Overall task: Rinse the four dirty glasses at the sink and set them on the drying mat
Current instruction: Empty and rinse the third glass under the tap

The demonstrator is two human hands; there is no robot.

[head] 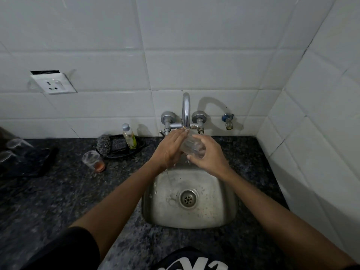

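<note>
A dark speckled granite counter [58, 193] is seen meeting white wall tiles, with a small steel sink [224, 209] set into it directly below the grip. Over the sink's far edge a clear drinking glass [191, 146] is held on its side beneath the spout of a chrome wall tap [186, 111] — the right hand [209, 155] is curled round it, thumb underneath, while the left hand [168, 150] is laid against its other side with fingers extended towards the spout. Whether the left fingers reach inside the glass cannot be told. Water is seen trickling from the left wrist into the basin.

Well to the left of the grip, at the frame's edge, a black drying mat [39, 162] is laid on the counter, and two clear glasses [16, 144] are dimly visible on it. Between mat and grip, a dirty glass [93, 160] with reddish residue at its base is stood upright on the counter. Just beyond that glass, nearer the wall, a black soap tray [116, 154] is seen holding a steel scourer [104, 143], a sponge and a bottle of yellow-green liquid [129, 136] — a wall socket [55, 82] is mounted higher, on the tiles.
</note>
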